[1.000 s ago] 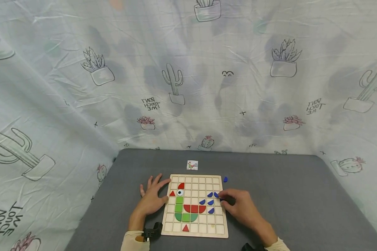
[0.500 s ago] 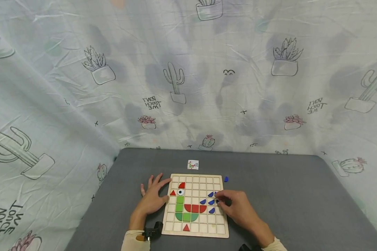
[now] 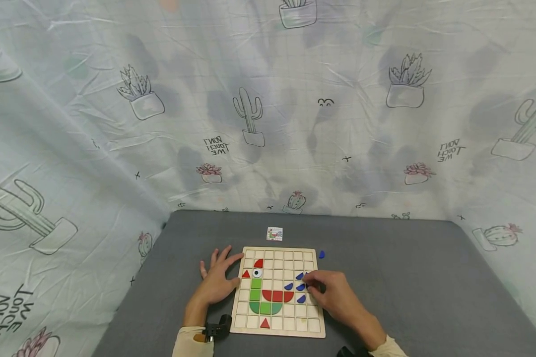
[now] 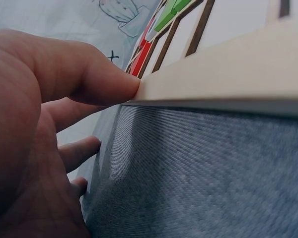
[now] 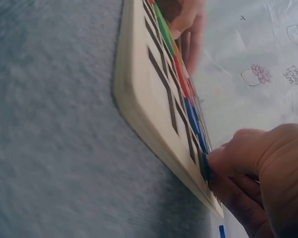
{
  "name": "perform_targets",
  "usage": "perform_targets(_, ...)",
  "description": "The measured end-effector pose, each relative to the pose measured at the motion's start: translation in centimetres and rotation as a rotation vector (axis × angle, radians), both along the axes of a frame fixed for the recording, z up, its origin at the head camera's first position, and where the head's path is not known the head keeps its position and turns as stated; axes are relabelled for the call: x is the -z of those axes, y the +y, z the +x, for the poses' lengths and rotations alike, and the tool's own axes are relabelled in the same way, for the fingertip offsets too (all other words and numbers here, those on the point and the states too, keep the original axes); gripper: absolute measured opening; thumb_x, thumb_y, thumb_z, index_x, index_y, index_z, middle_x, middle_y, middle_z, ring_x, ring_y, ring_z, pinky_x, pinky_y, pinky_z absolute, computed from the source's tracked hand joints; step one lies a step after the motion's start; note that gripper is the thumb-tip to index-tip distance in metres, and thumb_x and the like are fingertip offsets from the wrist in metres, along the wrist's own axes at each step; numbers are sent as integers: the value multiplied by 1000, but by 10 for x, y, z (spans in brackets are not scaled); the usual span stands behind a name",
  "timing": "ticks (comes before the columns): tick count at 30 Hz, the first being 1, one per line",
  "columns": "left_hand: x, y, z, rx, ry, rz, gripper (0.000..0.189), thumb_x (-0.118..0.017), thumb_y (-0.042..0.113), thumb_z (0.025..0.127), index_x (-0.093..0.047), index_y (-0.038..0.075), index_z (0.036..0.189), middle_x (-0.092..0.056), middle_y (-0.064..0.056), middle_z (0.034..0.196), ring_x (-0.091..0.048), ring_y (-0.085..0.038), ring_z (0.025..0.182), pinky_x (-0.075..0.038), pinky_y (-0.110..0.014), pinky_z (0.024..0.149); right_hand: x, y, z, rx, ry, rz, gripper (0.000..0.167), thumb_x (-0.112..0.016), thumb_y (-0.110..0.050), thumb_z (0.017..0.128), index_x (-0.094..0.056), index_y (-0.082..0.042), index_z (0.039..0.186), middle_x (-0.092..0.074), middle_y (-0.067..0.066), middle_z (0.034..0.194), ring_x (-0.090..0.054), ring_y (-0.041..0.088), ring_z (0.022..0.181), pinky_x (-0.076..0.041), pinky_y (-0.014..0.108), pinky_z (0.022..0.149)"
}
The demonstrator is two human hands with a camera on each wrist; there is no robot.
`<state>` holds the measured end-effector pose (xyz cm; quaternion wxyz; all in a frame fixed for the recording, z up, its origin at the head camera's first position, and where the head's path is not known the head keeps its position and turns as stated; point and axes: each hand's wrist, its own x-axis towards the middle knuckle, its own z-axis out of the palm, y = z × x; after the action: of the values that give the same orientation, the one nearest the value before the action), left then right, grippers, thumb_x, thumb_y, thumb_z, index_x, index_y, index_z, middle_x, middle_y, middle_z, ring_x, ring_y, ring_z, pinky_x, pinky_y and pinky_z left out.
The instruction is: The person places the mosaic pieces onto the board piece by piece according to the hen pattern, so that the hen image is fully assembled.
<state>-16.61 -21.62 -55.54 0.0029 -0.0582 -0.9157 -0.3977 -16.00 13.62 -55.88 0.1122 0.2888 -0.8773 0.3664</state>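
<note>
A wooden grid board [image 3: 289,325] lies on the grey table, with red, green and blue flat pieces in its cells. At its left edge, my left hand [image 3: 216,282] spreads its fingers, with index fingertip and thumb touching the rim. Over the right side, my right hand [image 3: 341,295] pinches a blue piece [image 5: 205,166] between thumb and fingers, close over the cells; most of that piece is hidden in the head view. Several blue leaf-shaped pieces [image 3: 301,299] sit beside these fingertips. A round eye piece [image 3: 257,272] tops a column of green squares [image 3: 255,284].
A small picture card [image 3: 274,234] lies beyond the board. One loose blue piece [image 3: 322,254] rests on the grey tabletop [image 3: 393,277] off the board's upper right corner. Behind the table hangs a cactus-print curtain [image 3: 286,124].
My right hand has shifted slightly left and a little nearer, from the upper right blue piece to the cells below it, carrying a blue piece. The left hand stays at the board's edge.
</note>
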Motion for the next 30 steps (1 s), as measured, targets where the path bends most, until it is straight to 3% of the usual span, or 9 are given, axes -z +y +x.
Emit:
perform_targets(4,-2,1,-1,2,-1,2,68,-72,5,88,-64,15,154,-29,-23,179,-1,-55,168,19,-80,122,-6,6,-5,-6,28,2,25,-85,4,89,-84,-12,109,-83,-2,105,-76,8,90,-65,30,77)
perform_targets(7,-2,2,-1,2,1,10,68,-72,4,88,-64,14,154,-29,-24,178,-2,-56,167,19,-80,122,-13,14,-12,39,64,-6,25,-86,4,88,-84,-10,109,-83,0,102,-76,7,89,-66,32,76)
perform_targets(11,2,3,-2,-2,18,23,67,-72,4,87,-65,13,153,-30,-25,177,-3,-57,167,19,-80,121,-19,30,-29,124,105,10,24,-86,2,90,-84,-8,111,-83,1,102,-77,9,90,-66,36,76)
perform_targets(14,1,2,-2,-3,17,22,67,-72,4,87,-65,13,153,-30,-25,178,-3,-56,167,19,-79,122,-19,39,-44,141,114,32,25,-85,2,90,-84,-7,114,-84,3,105,-79,15,93,-67,40,79)
perform_targets(20,-2,1,-1,2,2,16,67,-73,4,88,-64,14,154,-29,-24,178,-2,-55,167,19,-79,122,-14,43,-67,130,60,87,31,-84,1,91,-83,-10,120,-84,1,113,-80,22,103,-66,46,87)
perform_targets(24,-2,1,0,2,3,16,67,-73,4,89,-64,14,154,-29,-24,178,-2,-55,168,19,-79,122,-11,41,-78,77,37,123,33,-84,-2,91,-83,-12,123,-83,1,118,-80,25,109,-65,50,92)
perform_targets(30,-2,1,0,-3,-1,9,67,-74,4,89,-64,14,154,-28,-24,179,-2,-55,167,19,-78,122,-6,43,-79,37,48,155,34,-84,0,90,-83,-12,122,-83,1,118,-79,24,110,-64,51,94)
